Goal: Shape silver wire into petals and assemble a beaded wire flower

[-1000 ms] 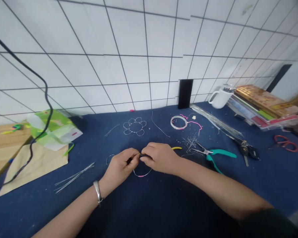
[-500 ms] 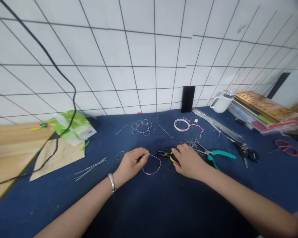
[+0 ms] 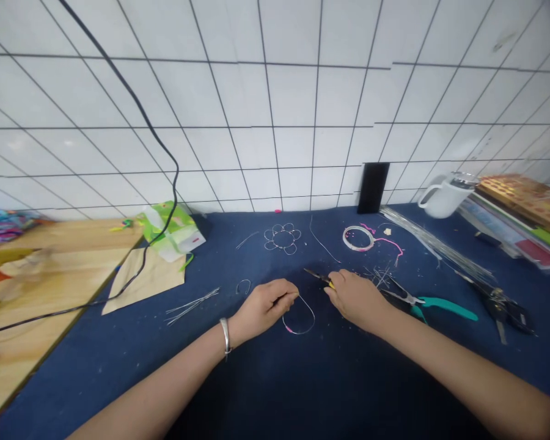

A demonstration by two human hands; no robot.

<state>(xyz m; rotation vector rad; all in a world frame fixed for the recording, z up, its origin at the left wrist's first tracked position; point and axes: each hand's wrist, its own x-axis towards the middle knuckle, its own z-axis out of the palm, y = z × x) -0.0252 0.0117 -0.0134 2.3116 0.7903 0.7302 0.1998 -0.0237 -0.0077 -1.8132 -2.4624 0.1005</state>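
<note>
While the wire loop (image 3: 313, 315), strung with only a few pink beads (image 3: 289, 330) and seemingly not yet closed, lies at the middle of the counter (image 3: 302, 385) pinched by the left hand (image 3: 263, 308), the right hand (image 3: 355, 299) clasps yellow-handled pliers (image 3: 319, 278) just beside it, one finished wire flower (image 3: 282, 238) lying near the back edge.

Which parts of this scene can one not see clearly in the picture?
Head view:
- The handles of the pliers are hidden inside the right hand; only the tip and a bit of yellow show.
- The ends of the wire loop are covered by the left hand; its pink beads are too small to count.
- The books are cut off by the right edge.
- The coloured heap at the left edge is blurred.
</note>
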